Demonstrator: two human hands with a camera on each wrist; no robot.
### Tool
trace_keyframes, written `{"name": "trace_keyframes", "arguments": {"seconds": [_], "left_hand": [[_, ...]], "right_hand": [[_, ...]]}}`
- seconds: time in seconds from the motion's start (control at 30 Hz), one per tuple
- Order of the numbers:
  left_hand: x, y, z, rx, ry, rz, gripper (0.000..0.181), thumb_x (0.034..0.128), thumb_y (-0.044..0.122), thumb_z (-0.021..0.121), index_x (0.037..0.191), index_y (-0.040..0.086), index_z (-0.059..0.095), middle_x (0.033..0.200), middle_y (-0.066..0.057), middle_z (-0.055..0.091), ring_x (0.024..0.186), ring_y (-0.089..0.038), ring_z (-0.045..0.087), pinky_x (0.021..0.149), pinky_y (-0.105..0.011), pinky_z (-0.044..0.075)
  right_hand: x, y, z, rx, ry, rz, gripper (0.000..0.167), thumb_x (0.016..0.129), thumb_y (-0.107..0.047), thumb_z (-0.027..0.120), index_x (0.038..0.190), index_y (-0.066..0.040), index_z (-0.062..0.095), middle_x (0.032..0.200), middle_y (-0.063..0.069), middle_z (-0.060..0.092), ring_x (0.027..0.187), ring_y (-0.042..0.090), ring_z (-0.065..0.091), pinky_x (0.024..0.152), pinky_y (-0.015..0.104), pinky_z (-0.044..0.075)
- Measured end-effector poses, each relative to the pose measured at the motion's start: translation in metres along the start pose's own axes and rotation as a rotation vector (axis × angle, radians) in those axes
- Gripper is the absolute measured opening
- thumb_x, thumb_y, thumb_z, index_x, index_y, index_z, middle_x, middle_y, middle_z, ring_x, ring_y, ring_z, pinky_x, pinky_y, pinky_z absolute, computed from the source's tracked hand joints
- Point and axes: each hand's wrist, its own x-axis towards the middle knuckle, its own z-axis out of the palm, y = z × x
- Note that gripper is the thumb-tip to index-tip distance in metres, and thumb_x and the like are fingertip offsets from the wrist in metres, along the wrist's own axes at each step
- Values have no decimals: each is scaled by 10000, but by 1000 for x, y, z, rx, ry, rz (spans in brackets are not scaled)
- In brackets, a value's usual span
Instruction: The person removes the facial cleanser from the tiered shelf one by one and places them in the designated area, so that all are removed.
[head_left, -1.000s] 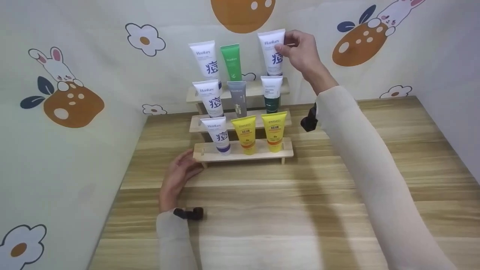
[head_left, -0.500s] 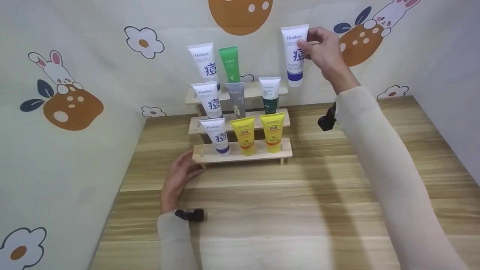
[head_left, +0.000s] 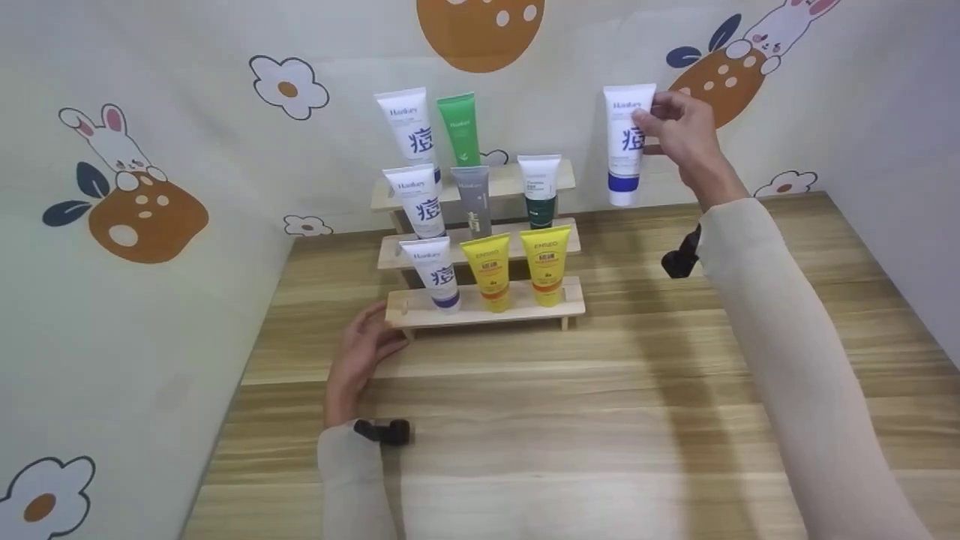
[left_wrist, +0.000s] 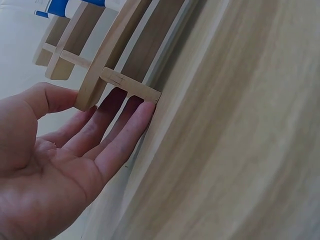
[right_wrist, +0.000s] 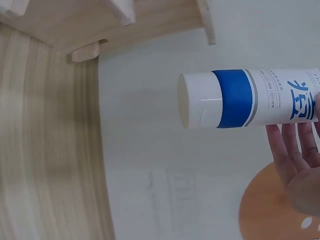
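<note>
My right hand (head_left: 686,135) pinches a white squeeze tube (head_left: 628,146) with a blue band, upright in the air right of the wooden display rack (head_left: 487,316). In the right wrist view the tube's white cap (right_wrist: 200,101) points toward the rack. At the rack's front left corner, my left hand (head_left: 360,352) holds the lowest tier's end. The left wrist view shows its thumb (left_wrist: 55,97) against that tier's end and its fingers (left_wrist: 125,135) reaching underneath by the leg. On the top tier stand a white tube (head_left: 409,124) and a green tube (head_left: 459,129).
The middle tier bears a white tube (head_left: 416,199), a grey tube (head_left: 472,201) and a white-and-green tube (head_left: 540,191). On the lowest stand a white tube (head_left: 433,274) and two yellow tubes (head_left: 546,266). A patterned wall (head_left: 337,45) rises behind the wooden tabletop (head_left: 525,420).
My right hand has lifted the white tube off the top tier's right end, carried it to the right and lowered it somewhat. The left hand stays at the rack's corner.
</note>
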Motion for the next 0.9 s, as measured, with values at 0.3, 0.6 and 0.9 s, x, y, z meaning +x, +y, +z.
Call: {"name": "trace_keyframes", "arguments": {"seconds": [0.3, 0.6, 0.9], "left_hand": [[0, 0, 0, 11, -3, 14, 471, 1031, 50, 433, 1498, 31, 373, 1224, -193, 608, 1040, -250, 685, 961, -372, 618], [0, -2, -1, 24, -15, 23, 476, 1040, 70, 440, 1510, 45, 367, 1273, -231, 581, 1047, -246, 683, 972, -375, 612], [0, -3, -1, 20, -20, 16, 466, 1045, 39, 417, 1507, 51, 357, 1293, -208, 573, 1087, -246, 672, 996, -376, 601]], "right_hand": [[4, 34, 0, 28, -4, 45, 485, 922, -280, 707, 1344, -121, 525, 1111, -12, 654, 1008, 158, 675, 969, 380, 604], [7, 71, 6, 38, -42, 66, 369, 941, -272, 691, 1245, -137, 531, 1053, -3, 672, 939, 154, 685, 767, 260, 631], [9, 101, 10, 27, -46, 90, 421, 936, -281, 701, 1274, -103, 525, 978, -22, 674, 871, 129, 681, 700, 219, 631]]}}
